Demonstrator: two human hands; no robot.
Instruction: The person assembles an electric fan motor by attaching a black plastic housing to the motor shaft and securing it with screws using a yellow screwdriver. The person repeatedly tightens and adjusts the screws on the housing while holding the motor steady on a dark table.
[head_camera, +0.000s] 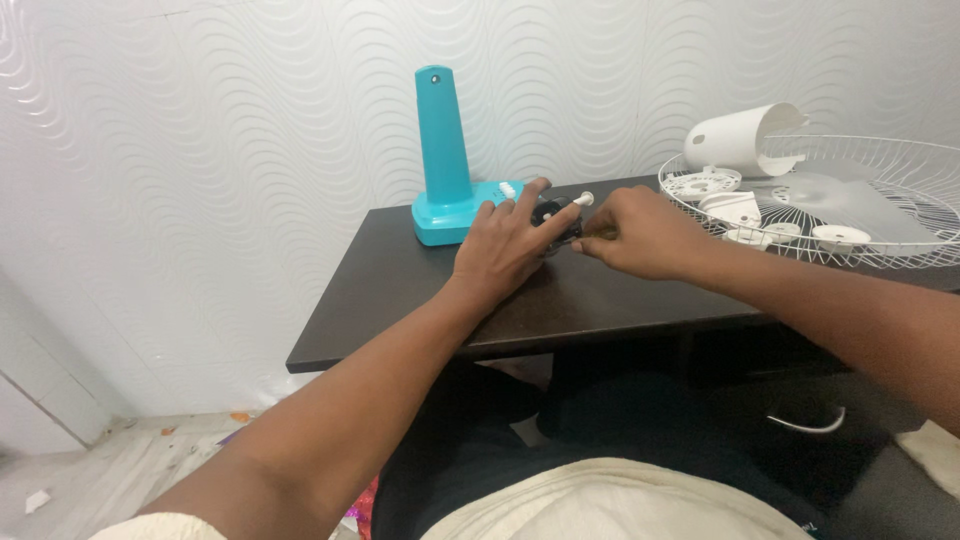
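Note:
My left hand (508, 243) lies flat over a small dark motor part (552, 213) with a white shaft tip (584, 199) on the dark table (400, 310). My right hand (640, 235) is closed beside it, pinching what looks like a thin tool at the part's side; the tool itself is mostly hidden. A teal fan stand (445, 150) with a tall column stands just behind my left hand, touching nothing I can see.
A white wire fan guard (880, 160) lies at the table's right, holding a white cylindrical housing (745, 135) and several small white parts. A wavy white wall is behind. The table's front edge runs near my lap.

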